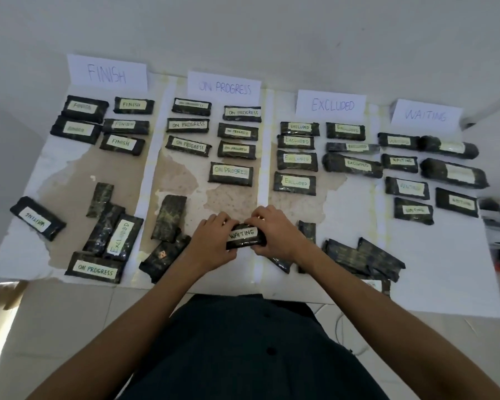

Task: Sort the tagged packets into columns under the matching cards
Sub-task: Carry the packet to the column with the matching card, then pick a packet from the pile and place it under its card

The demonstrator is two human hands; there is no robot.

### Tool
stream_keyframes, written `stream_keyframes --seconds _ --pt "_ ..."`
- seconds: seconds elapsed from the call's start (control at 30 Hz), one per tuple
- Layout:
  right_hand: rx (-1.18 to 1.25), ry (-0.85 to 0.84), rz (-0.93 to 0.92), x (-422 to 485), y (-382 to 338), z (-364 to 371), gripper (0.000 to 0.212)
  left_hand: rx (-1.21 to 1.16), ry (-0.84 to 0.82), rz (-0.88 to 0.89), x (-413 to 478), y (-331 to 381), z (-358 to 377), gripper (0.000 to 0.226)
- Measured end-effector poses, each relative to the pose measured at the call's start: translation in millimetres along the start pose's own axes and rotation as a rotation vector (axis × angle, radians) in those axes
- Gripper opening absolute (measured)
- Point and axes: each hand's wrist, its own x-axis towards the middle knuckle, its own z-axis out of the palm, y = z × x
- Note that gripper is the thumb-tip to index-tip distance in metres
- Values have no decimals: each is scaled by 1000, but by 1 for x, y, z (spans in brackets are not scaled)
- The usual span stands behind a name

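Both hands, left (211, 241) and right (272, 229), gripped the WAITING packet (244, 236) low at centre, far from the WAITING card (426, 115), so carrying it across risked nudging the EXCLUDED rows (296, 160).

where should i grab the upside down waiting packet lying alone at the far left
Probably across its two long edges, near the middle of the WAITING packet, coming down from above. It lies flat and diagonal, clear of the other packets, so both long sides look free.
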Motion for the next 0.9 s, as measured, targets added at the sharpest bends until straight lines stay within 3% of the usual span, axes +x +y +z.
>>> stream_keyframes --seconds 0.3,0.53,0.9 --pt "-71 32 226 -89 65 -39 59 -79 -91 154 53 98 10 76" --pt "-79 82 434 -184 151 -75 62 -86 -89 235 110 184 36 55" --pt "-55 129 793 -292 296 -108 58 -53 -216 282 180 299 101 51"
